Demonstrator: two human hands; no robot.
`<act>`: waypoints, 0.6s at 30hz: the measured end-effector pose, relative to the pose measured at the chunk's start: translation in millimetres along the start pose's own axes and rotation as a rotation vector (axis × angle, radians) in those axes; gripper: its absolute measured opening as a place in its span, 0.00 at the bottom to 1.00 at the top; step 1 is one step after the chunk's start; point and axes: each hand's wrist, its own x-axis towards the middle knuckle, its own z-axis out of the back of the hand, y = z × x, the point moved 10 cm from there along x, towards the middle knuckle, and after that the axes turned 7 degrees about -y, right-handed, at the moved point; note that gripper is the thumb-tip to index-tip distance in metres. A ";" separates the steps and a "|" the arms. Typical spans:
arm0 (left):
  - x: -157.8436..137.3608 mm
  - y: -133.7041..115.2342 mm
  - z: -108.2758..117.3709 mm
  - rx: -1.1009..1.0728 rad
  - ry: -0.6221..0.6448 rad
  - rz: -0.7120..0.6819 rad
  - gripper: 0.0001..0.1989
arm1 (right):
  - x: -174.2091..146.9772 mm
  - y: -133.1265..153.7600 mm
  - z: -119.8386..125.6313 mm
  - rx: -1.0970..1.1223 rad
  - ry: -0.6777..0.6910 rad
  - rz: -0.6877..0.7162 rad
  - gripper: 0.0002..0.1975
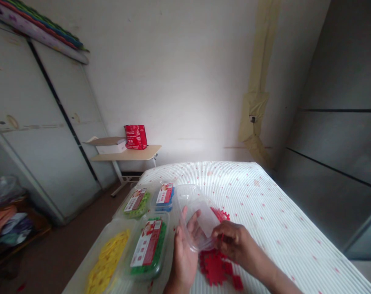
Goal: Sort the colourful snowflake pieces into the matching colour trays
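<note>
- Box of clear plastic (187,194) is held above the white cloth with red spots (283,228), a bit nearer the cloth's left edge than its right edge.
- The left hand (187,249) is curled under the near left side of this box, palm up. Its fingers are spread, and they show through the plastic.
- The right hand (232,241) is at the near right corner of the box. Its fingers are bent in close together, but I cannot tell what they pinch.
- A whitish patch (208,218) shows in the box.
- Red pieces with bumpy edges (215,269) lie on the cloth below the right hand. More red shows just past the box.
- Along the cloth's left edge are four more boxes: a yellow one (119,224) nearest, a dark green one (147,245) beside it, then a light green one (135,199) and a blue one (165,192) farther up.
- Past the far left corner of the cloth, a small desk (145,153) holds a red bag (136,137).
</note>
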 end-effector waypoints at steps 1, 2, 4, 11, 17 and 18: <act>0.3 -0.8 0.6 0.007 -0.005 -0.009 0.32 | 0.5 -1.2 0.2 0.030 -0.031 0.008 0.05; 0.5 -1.1 0.9 0.014 -0.009 -0.016 0.33 | 1.0 -2.3 0.4 0.060 -0.055 0.013 0.05; 0.4 -0.6 0.4 0.028 -0.009 -0.016 0.33 | 1.9 -3.2 3.8 0.100 -0.096 0.016 0.09; 0.0 -7.0 3.5 0.180 -0.062 -0.072 0.32 | 12.8 -31.1 88.9 -0.067 -0.344 -0.066 0.11; 0.4 -11.4 5.3 0.231 -0.079 -0.094 0.31 | 20.3 -119.1 185.9 -0.452 -0.487 -0.311 0.09; 0.5 -12.1 5.7 0.229 -0.082 -0.098 0.31 | 20.6 -131.5 194.7 -0.509 -0.477 -0.341 0.09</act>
